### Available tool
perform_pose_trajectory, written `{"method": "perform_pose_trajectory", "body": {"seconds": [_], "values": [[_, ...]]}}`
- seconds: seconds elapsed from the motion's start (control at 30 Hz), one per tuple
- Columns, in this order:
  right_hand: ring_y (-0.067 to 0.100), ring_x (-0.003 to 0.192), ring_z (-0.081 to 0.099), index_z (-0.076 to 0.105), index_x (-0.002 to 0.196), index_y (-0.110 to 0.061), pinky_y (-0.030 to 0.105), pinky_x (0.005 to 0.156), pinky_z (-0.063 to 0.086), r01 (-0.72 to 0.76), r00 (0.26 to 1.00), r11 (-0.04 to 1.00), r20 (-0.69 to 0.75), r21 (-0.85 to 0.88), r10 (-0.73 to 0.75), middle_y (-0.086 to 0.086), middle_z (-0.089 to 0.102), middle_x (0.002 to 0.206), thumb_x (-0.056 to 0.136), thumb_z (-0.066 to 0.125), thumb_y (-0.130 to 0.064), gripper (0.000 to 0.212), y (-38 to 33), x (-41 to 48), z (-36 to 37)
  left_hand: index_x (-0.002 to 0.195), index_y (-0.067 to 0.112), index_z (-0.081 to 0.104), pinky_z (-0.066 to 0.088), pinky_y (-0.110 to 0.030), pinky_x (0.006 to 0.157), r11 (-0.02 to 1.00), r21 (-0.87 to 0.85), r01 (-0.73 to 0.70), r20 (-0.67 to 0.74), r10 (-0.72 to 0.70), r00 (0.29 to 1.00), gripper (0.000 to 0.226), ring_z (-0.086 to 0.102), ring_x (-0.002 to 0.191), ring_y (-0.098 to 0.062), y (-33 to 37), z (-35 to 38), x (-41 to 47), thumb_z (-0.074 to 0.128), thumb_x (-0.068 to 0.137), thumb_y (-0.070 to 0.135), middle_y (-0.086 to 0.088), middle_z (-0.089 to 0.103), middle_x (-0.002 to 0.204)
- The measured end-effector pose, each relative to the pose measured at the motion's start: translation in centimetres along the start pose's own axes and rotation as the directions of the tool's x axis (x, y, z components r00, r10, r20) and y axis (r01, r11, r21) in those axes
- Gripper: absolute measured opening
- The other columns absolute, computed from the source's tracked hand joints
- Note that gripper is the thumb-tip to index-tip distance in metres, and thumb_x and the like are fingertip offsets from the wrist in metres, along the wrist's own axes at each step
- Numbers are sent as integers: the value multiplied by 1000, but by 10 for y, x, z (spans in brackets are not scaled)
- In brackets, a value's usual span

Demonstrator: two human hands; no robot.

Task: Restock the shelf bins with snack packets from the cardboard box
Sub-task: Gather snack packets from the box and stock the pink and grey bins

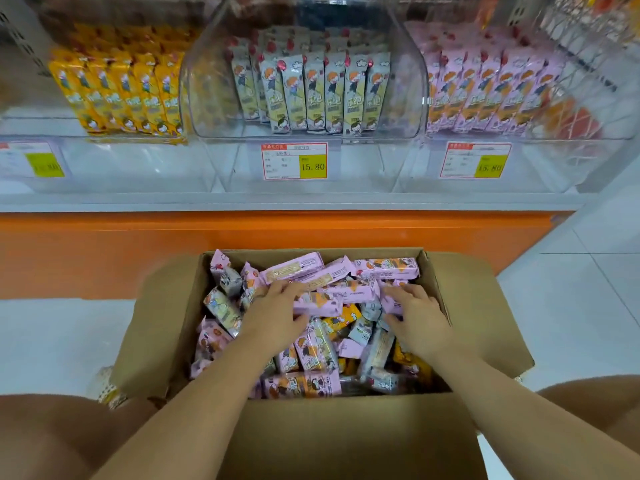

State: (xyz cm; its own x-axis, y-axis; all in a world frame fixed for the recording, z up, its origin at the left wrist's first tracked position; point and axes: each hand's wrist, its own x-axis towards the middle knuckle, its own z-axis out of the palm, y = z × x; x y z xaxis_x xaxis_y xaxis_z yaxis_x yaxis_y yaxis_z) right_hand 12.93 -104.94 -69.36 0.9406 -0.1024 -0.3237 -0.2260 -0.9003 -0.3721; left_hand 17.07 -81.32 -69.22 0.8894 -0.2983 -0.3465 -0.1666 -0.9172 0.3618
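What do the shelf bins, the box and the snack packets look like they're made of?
The shelf bins: clear hard plastic, probably acrylic, glossy; you see through them and they catch reflections. The box: brown cardboard, matte, with folded-out flaps. The snack packets: thin printed plastic film, it seems, shiny and crinkled.

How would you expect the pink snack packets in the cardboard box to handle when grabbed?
Probably light: the glossy pink plastic snack packets lie loosely heaped in the brown cardboard box. Their shiny wrappers likely slip, so a handful may spill. Long flat shapes shouldn't roll.
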Motion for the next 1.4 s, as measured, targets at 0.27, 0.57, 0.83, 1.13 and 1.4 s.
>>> {"method": "perform_pose_trajectory", "body": {"seconds": [0.27, 0.57, 0.83, 1.13, 1.4], "values": [[21, 97, 52, 54, 128, -33, 31, 94, 39, 21, 1000, 998, 15, 57, -21, -2, 40, 134, 85, 56, -19, 45, -7, 0, -20, 138, 29, 43, 36, -35, 102, 977, 86, -195, -21, 197, 980, 51, 34, 128, -19, 21, 2, 7, 54, 92, 47, 7, 38, 139], [21, 124, 37, 52, 125, -37, 29, 95, 39, 97, 995, 986, -6, -134, -99, -8, 34, 140, 85, 53, -20, 43, 2, -34, -43, 122, 30, 51, 24, -38, 113, 938, 106, -331, 80, 323, 943, 43, 24, 136, -19, 43, 7, 28, 66, 84, 41, 7, 29, 148], [26, 88, 61, 64, 72, -27, 34, 57, 51, 80, 987, 919, -100, -386, -128, 0, 61, 109, 48, 86, -23, 33, 14, -40, -28, 114, 27, 53, 38, -36, 97, 881, 144, -450, 161, 428, 889, 35, 37, 121, -26, 54, 6, 21, 65, 84, 42, 0, 26, 134], [22, 89, 52, 54, 104, -24, 28, 59, 38, 51, 980, 990, -182, -130, -75, -3, 55, 109, 82, 57, -17, 23, 10, -39, -53, 117, 28, 56, 33, -28, 103, 896, 68, -439, 19, 438, 899, 40, 34, 129, -15, 65, -36, -5, 63, 84, 49, 11, 31, 146], [11, 81, 57, 66, 80, -21, 22, 69, 45, 102, 982, 992, -164, 70, -89, -5, 59, 90, 81, 58, -9, 15, 18, -63, -64, 117, 28, 56, 33, -23, 100, 898, 141, -417, -56, 428, 902, 41, 36, 126, -10, 75, -83, -47, 65, 83, 49, 13, 32, 143]]}}
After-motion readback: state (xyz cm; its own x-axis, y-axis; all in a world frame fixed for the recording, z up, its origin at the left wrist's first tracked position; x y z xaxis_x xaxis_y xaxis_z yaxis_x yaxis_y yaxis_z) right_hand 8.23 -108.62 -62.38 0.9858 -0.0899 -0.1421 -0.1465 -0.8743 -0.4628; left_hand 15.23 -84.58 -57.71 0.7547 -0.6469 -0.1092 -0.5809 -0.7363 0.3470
